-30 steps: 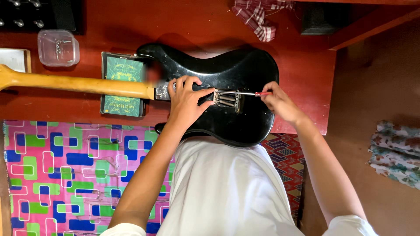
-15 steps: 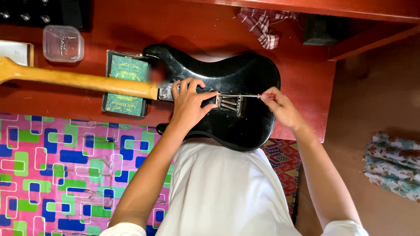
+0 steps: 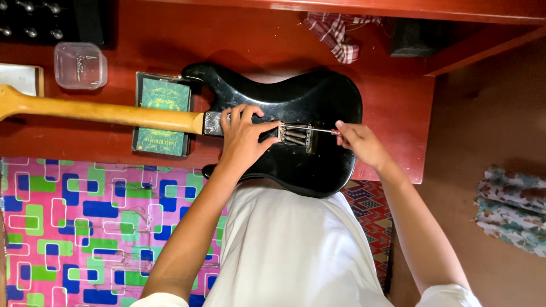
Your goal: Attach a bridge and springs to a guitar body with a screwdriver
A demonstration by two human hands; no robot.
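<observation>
Black guitar (image 3: 296,113) lies flat on red table (image 3: 392,102), no strings visible. Left hand (image 3: 244,133) presses open on the body beside metal bridge (image 3: 296,135). Right hand (image 3: 358,142) grips a screwdriver (image 3: 321,130), tip at bridge. Bridge work looks mid-way; restringing prob. left.

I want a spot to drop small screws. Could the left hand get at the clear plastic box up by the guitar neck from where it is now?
Probably yes. The left hand lies flat on the guitar, holding nothing. The box sits beyond the neck, with only that low neck and a green book between. It would have to let go of the guitar.
</observation>
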